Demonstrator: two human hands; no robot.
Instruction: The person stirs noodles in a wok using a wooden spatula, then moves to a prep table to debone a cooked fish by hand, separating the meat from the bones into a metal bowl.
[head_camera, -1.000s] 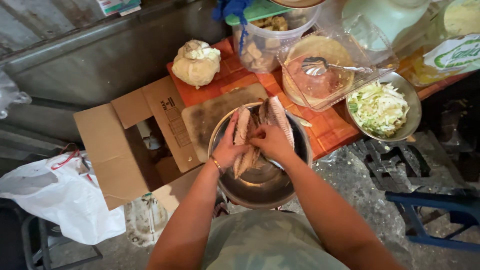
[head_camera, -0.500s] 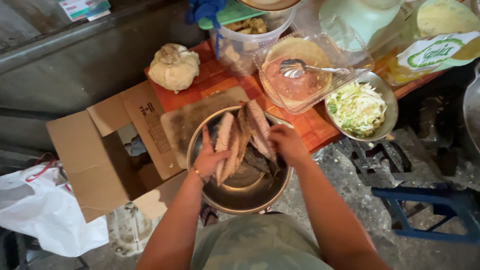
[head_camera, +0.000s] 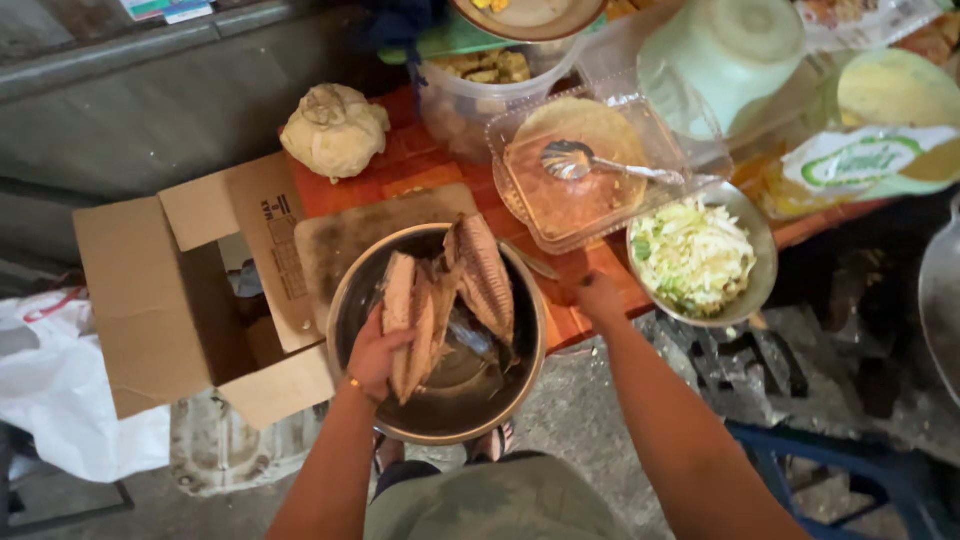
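Note:
A steel bowl (head_camera: 352, 290) holds several split, browned fish (head_camera: 485, 275) leaning against its rim. My left hand (head_camera: 373, 352) rests at the bowl's near left side, fingers on the leftmost fish (head_camera: 403, 305). My right hand (head_camera: 598, 297) is outside the bowl to the right, over the orange table (head_camera: 590, 268), near the bowl of shredded cabbage (head_camera: 694, 255). I cannot see anything in it. A wooden cutting board (head_camera: 350, 230) lies behind the bowl.
An open cardboard box (head_camera: 160, 290) stands left. Behind are a pale lump in a bag (head_camera: 333, 128), a clear tray with a spoon (head_camera: 575, 165), a plastic tub (head_camera: 480, 85), a green lid (head_camera: 725, 50) and a white plastic bag (head_camera: 50, 390).
My right hand has left the fish and moved right, out of the bowl. My left hand stays on the fish. The view shifted, so everything sits further left.

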